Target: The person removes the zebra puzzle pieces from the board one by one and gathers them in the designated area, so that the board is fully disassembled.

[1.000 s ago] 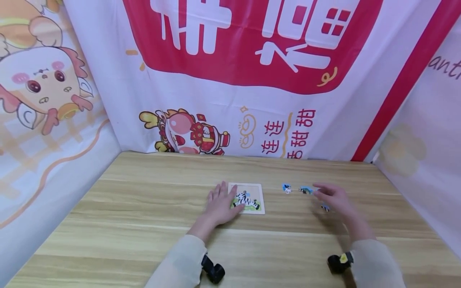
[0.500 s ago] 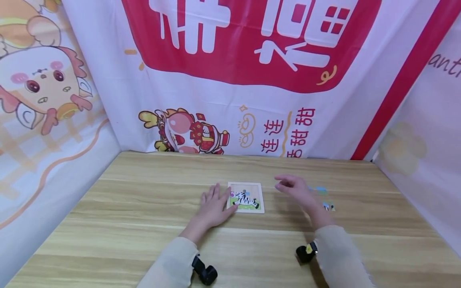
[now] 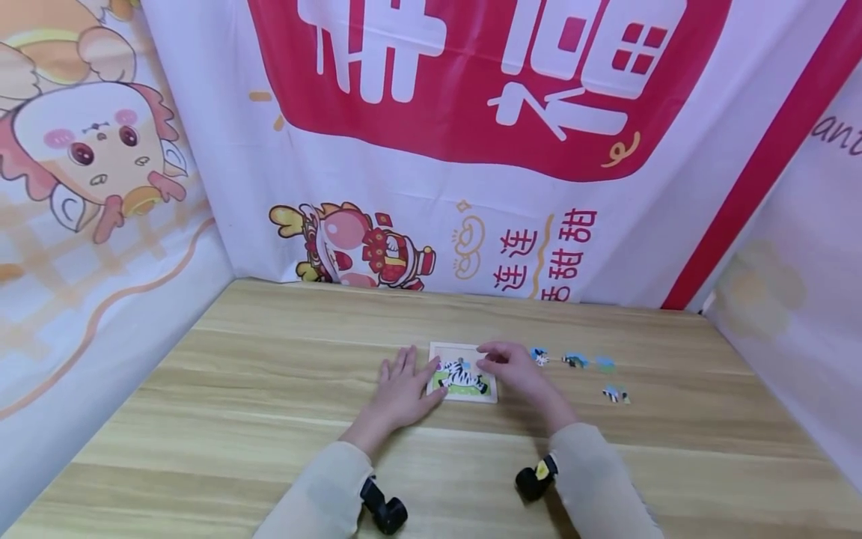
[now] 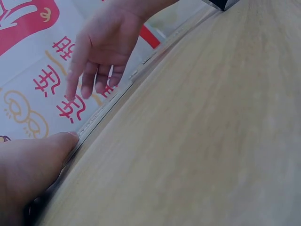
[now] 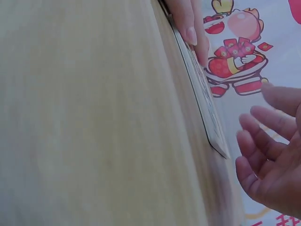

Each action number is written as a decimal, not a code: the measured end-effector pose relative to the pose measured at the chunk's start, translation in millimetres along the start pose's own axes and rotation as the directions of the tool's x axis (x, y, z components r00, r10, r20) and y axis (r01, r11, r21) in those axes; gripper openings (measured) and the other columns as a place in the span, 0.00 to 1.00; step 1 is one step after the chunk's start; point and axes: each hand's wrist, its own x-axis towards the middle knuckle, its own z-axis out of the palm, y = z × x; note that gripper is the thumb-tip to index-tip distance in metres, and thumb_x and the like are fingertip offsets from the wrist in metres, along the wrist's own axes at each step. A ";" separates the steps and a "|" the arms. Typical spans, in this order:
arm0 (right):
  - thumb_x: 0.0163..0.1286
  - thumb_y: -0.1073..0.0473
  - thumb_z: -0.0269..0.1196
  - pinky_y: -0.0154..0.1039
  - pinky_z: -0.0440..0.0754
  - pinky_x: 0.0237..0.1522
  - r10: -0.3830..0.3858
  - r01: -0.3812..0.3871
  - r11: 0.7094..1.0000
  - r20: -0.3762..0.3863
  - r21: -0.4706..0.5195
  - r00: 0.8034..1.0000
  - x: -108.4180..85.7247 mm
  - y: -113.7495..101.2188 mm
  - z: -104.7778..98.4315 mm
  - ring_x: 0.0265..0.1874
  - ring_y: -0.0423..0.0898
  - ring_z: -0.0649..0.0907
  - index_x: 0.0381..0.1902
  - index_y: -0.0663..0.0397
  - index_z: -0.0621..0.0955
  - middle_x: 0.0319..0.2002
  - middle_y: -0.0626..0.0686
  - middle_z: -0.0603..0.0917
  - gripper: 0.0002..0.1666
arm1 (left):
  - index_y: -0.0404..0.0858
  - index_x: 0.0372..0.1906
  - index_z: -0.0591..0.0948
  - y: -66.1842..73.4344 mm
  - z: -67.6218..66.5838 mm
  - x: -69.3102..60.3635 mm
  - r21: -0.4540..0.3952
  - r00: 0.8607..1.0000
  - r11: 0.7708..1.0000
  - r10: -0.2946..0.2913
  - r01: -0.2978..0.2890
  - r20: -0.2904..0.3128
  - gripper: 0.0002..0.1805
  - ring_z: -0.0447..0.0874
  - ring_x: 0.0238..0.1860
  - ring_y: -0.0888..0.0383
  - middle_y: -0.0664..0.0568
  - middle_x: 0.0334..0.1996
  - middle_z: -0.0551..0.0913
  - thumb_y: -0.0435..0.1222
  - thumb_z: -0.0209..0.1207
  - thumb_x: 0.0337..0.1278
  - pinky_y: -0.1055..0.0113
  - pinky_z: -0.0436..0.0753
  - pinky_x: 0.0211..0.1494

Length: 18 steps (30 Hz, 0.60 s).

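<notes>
A square zebra jigsaw board (image 3: 465, 398) with a pale frame lies on the table, part of its picture filled in. My left hand (image 3: 402, 389) rests flat at its left edge, fingers spread, with the thumb and a finger touching the frame. Over the right edge hovers my right hand (image 3: 508, 367). In the right wrist view, the right hand (image 5: 273, 150) has loosely bent fingers, with nothing visible between them. Loose jigsaw pieces lie to the right: a zebra-patterned piece (image 3: 539, 356), a blue-and-green piece (image 3: 575, 360) and several others.
The wood-grain table (image 3: 269, 419) reaches back to a printed cloth (image 3: 377, 187). Side cloths hang at left and right. Further right lie a pale blue-green piece (image 3: 604, 364) and a striped piece (image 3: 611, 393). Each wrist carries a small black camera.
My right hand has moved left from beside the loose pieces to the board's right edge, uncovering those pieces. The left hand has shifted only slightly at the board's left edge.
</notes>
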 end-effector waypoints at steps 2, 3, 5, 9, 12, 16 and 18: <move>0.57 0.60 0.60 0.39 0.72 0.37 0.001 -0.001 1.000 -0.012 -0.008 1.000 1.5 3.2 3.6 0.33 0.45 0.74 0.44 0.56 0.78 0.33 0.49 0.78 0.16 | 0.52 0.64 0.58 0.4 0.6 0.7 0.003 1.000 1.000 -0.005 0.005 0.004 0.34 0.34 0.63 0.43 0.38 0.64 0.43 0.62 0.38 0.53 0.45 0.35 0.58; 0.56 0.61 0.61 0.39 0.72 0.37 -0.004 0.004 1.000 -0.019 -0.006 1.000 2.2 4.9 5.3 0.33 0.45 0.74 0.44 0.57 0.78 0.33 0.49 0.78 0.16 | 0.52 0.64 0.58 0.6 1.1 1.2 0.005 1.000 1.000 -0.006 0.006 0.006 0.34 0.33 0.63 0.44 0.38 0.64 0.43 0.62 0.38 0.53 0.45 0.34 0.58; 0.55 0.62 0.62 0.39 0.73 0.37 -0.026 0.026 1.000 -0.036 0.003 0.999 2.5 8.8 10.6 0.32 0.45 0.75 0.43 0.60 0.78 0.32 0.51 0.78 0.16 | 0.52 0.64 0.58 0.0 2.1 0.9 0.007 1.000 1.000 -0.007 0.007 0.010 0.34 0.33 0.64 0.44 0.38 0.64 0.43 0.62 0.37 0.53 0.45 0.34 0.58; 0.53 0.62 0.63 0.41 0.72 0.39 -0.057 0.055 0.998 -0.068 -0.032 0.996 1.4 13.4 19.9 0.34 0.46 0.75 0.42 0.60 0.79 0.33 0.51 0.77 0.17 | 0.52 0.64 0.58 -0.1 2.4 0.5 0.006 1.000 1.000 0.000 0.000 0.008 0.34 0.34 0.63 0.43 0.38 0.64 0.43 0.62 0.37 0.53 0.45 0.34 0.58; 0.52 0.61 0.64 0.43 0.71 0.43 -0.056 0.050 0.995 -0.074 -0.086 0.996 0.5 15.0 24.4 0.38 0.47 0.74 0.43 0.57 0.79 0.36 0.51 0.76 0.18 | 0.53 0.64 0.58 -0.5 3.2 0.9 0.015 1.000 1.000 0.007 -0.007 0.007 0.34 0.35 0.63 0.43 0.37 0.64 0.44 0.62 0.37 0.53 0.45 0.35 0.58; 0.51 0.60 0.65 0.46 0.68 0.46 -0.057 0.041 0.985 -0.091 -0.166 0.994 -0.7 14.7 29.0 0.42 0.49 0.72 0.45 0.54 0.78 0.41 0.52 0.74 0.20 | 0.52 0.64 0.58 -0.9 4.0 0.9 0.020 1.000 1.000 0.010 -0.010 0.003 0.34 0.35 0.63 0.43 0.37 0.64 0.44 0.62 0.37 0.53 0.44 0.35 0.58; 0.50 0.59 0.65 0.48 0.67 0.46 -0.063 0.040 0.978 -0.103 -0.206 0.993 -1.0 13.2 31.8 0.43 0.51 0.71 0.45 0.52 0.78 0.42 0.54 0.73 0.21 | 0.52 0.64 0.59 -1.1 3.5 0.4 0.018 1.000 1.000 0.005 -0.005 -0.003 0.34 0.35 0.63 0.43 0.37 0.64 0.44 0.62 0.37 0.53 0.45 0.35 0.58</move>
